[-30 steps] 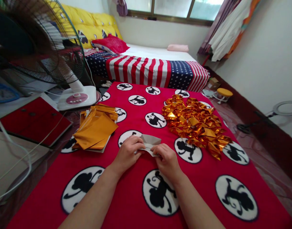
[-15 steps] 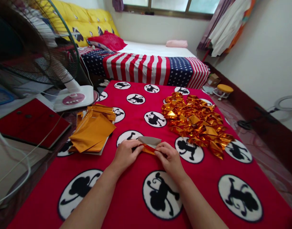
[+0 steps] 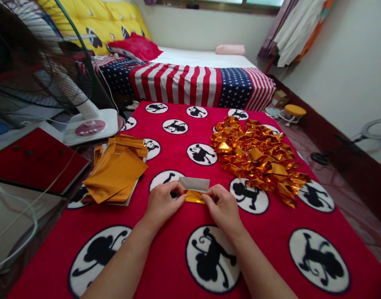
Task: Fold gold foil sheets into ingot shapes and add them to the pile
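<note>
A partly folded sheet of gold foil paper (image 3: 194,197) lies between my hands, its grey back showing along the far side and a shiny gold strip along the near side. My left hand (image 3: 165,201) pinches its left end between thumb and fingers. The right end is pinched by my right hand (image 3: 223,204). Left of my hands lies a stack of flat gold sheets (image 3: 117,172). Farther right, a heap of folded shiny gold pieces (image 3: 255,155) rests on the red cloth (image 3: 168,265) printed with monkey figures.
A fan (image 3: 92,124) stands at the left behind a red board (image 3: 37,160). Beyond the cloth is a bed with a striped and starred cover (image 3: 178,81). A yellow stool (image 3: 295,110) and a ring-shaped stand (image 3: 377,128) are on the right.
The gold strip on the sheet now faces up and looks flatter and brighter, and the grey part is straighter. Both hands still pinch the ends. The camera view has shifted slightly.
</note>
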`<state>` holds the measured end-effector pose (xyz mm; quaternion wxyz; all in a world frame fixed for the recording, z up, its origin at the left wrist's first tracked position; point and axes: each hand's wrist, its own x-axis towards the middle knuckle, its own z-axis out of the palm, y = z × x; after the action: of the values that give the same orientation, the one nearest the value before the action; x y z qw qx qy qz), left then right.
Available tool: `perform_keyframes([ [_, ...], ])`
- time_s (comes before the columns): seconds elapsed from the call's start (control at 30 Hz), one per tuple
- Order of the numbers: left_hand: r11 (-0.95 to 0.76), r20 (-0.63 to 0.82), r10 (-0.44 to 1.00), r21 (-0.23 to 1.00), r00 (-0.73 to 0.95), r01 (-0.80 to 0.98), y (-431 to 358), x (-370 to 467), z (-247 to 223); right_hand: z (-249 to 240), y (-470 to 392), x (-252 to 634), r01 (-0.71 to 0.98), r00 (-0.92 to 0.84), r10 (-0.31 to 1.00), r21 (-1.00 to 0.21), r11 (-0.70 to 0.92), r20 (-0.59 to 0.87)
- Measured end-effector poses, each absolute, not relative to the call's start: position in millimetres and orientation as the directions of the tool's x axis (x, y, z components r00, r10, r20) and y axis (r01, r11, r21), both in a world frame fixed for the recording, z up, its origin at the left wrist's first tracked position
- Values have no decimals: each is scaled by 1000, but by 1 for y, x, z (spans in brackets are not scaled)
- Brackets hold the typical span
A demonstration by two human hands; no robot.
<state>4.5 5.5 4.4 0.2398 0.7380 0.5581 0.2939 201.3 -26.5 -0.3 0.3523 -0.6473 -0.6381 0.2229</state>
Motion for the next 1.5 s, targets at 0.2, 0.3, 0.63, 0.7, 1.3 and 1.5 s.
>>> perform_keyframes([
  [0.2, -188, 101, 981, 716, 166, 673, 7, 4, 4, 2, -23, 203, 671, 136, 982, -741, 6, 131],
  [0.3, -174, 91, 983, 718, 157, 674, 8, 5, 3, 5, -23, 203, 674, 136, 984, -739, -7, 114],
  [0.63, -124, 89, 992, 696, 86, 707, 6, 7, 4, 6, -20, 203, 699, 165, 981, -714, -42, 104],
  [0.7, -121, 89, 993, 694, 83, 710, 6, 7, 4, 6, -18, 202, 707, 177, 979, -705, -53, 103],
  [1.3, -100, 89, 995, 690, 53, 717, 5, 10, 6, 1, -20, 199, 723, 216, 960, -690, -33, 180],
  [1.5, -52, 59, 998, 677, 16, 734, 4, 7, 4, 1, -20, 196, 749, 221, 961, -660, -59, 165],
])
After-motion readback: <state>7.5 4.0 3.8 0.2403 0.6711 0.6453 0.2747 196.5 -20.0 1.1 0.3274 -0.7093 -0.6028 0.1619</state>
